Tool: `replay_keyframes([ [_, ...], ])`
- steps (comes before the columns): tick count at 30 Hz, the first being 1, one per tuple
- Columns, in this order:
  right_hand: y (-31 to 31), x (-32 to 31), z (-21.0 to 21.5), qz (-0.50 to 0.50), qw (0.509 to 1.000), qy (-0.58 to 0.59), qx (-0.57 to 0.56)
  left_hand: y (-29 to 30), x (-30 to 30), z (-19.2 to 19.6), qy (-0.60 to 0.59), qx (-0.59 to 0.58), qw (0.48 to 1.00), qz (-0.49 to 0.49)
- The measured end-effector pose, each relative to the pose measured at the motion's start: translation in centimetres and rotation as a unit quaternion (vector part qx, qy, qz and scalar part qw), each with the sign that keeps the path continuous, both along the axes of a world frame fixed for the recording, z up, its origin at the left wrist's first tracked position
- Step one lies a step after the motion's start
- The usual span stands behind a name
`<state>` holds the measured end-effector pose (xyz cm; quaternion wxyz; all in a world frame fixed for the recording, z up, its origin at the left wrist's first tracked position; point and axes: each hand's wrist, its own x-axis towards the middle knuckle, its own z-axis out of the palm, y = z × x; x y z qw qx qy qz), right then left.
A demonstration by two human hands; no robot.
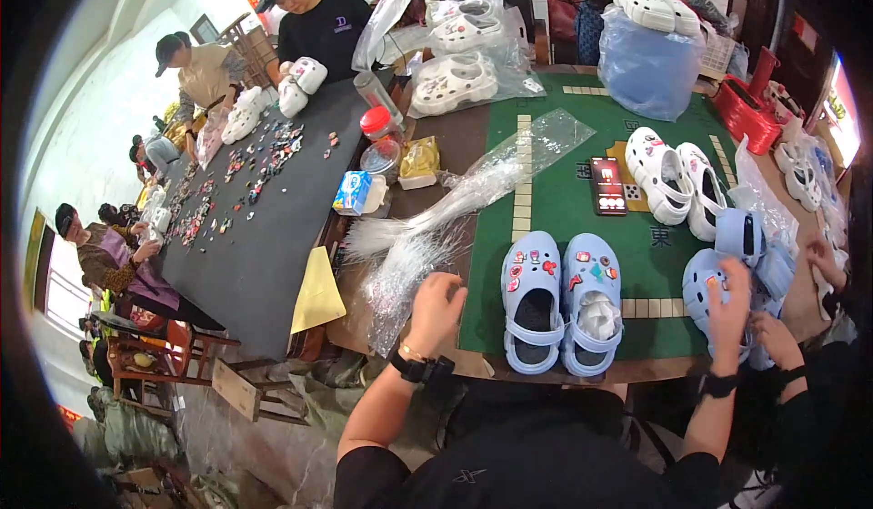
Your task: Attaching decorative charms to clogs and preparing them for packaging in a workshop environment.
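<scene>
My left hand (437,311) hovers at the table's near edge beside a heap of clear plastic bags (409,259). Its fingers are loosely curled and apart, with nothing visible in them. My right hand (728,313) is over a light-blue clog (698,282) at the right, its thumb and fingers apart near the charms; whether it touches the clog is unclear. Between my hands stand two light-blue clogs, one on the left (532,277) and one on the right (593,272), both with colourful charms on their toes. White paper is stuffed in the right one.
A co-worker's hand (778,342) reaches in beside my right hand, near more blue clogs. White clogs (659,177) and a phone (608,186) lie on the green mat (496,209). Leftward are a yellow sheet (317,292), a red-lidded jar (376,123) and a dark table (259,236) with scattered charms.
</scene>
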<state>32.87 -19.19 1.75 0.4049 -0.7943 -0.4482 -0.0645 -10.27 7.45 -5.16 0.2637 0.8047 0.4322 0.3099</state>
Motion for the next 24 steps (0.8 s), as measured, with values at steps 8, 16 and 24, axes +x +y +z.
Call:
replay_keyframes([
  [8, 2.3, -11.9, -6.3, 0.192, 0.937, 0.247, -0.154, 7.9, -2.1, -2.1, 0.067, 0.079, 0.989, 0.109],
  [16, 1.9, -13.0, -6.3, 0.188, 0.941, 0.250, -0.126, 10.2, 1.9, 0.1, 0.129, 0.144, 0.980, 0.040],
  [24, 2.0, -13.0, -5.7, 0.202, 0.944, 0.242, -0.103, 11.9, 2.3, 1.1, 0.048, 0.178, 0.982, 0.046],
])
